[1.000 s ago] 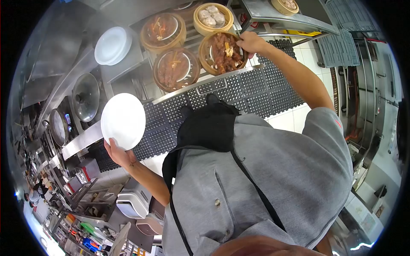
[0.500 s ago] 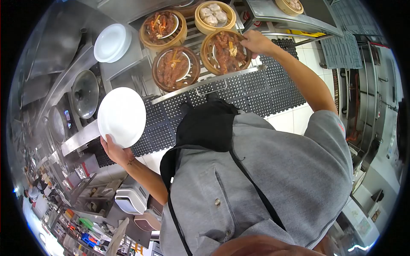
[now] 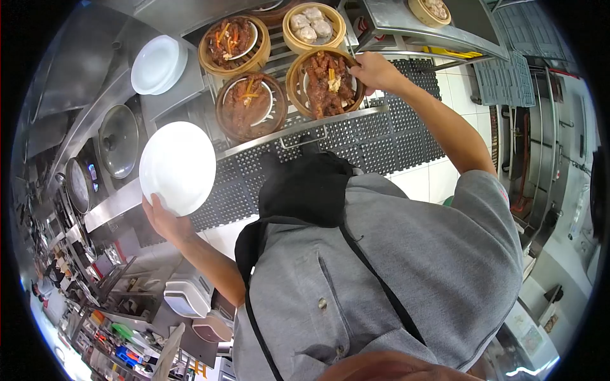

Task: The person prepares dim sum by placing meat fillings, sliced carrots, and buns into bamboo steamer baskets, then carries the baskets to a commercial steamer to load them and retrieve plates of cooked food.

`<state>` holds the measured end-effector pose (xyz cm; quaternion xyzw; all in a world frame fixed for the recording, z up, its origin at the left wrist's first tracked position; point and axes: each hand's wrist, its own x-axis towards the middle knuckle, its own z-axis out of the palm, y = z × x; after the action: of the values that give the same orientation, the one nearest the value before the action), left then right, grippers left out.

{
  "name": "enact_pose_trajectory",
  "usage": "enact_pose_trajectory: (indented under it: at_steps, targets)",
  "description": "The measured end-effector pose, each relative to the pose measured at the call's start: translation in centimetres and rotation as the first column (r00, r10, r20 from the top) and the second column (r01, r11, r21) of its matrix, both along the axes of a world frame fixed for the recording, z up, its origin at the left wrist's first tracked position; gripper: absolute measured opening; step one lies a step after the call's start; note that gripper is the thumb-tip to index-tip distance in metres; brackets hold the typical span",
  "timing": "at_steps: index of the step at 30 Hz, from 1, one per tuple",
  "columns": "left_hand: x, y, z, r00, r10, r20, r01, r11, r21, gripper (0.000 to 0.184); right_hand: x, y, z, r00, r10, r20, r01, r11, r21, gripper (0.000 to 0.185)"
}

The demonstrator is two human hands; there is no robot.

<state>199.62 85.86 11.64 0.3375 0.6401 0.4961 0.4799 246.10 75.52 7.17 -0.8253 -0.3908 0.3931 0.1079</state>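
Observation:
My left hand (image 3: 166,219) holds a white plate (image 3: 178,168) by its lower edge, fingers and thumb closed on it. The plate is held left of the steaming rack, its face bare. My right hand (image 3: 376,71) grips the right rim of a round bamboo steamer (image 3: 293,81). Inside that steamer lie reddish-brown chicken feet (image 3: 327,89) with yellow strips and pale bits on top. Left of it, a second steamer (image 3: 223,124) holds similar food on a white dish, blurred by steam. Behind are a steamer (image 3: 206,60) of dark red food and a steamer (image 3: 341,35) of pale dumplings.
Stacked white plates (image 3: 155,63) stand on the steel counter left of the rack. Glass lids (image 3: 119,141) lie farther left. A metal bar with a handle (image 3: 304,138) edges the rack. Another steamer (image 3: 430,11) sits on a steel table (image 3: 406,25) at right. Black matting (image 3: 381,143) covers the floor.
The whole view has shifted slightly, so the rack and steamers appear a little farther left and lower. Both hands keep their grips. Steam over the chicken feet looks thinner.

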Motion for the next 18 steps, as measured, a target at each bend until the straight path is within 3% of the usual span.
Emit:
enact_pose_trajectory:
  at_steps: [7,18]
  targets:
    - [-2.1,-0.2,-1.5,1.0,0.01,0.026,-0.012,0.999,0.05,0.043,0.4,0.2,-0.6,0.994,-0.04,-0.105,0.043,0.999,0.026,0.036]
    - [-0.1,-0.5,-1.6,1.0,-0.019,0.022,0.018,0.999,0.039,0.044,3.2,1.7,-2.6,0.985,0.077,-0.152,-0.082,0.996,-0.026,0.035]
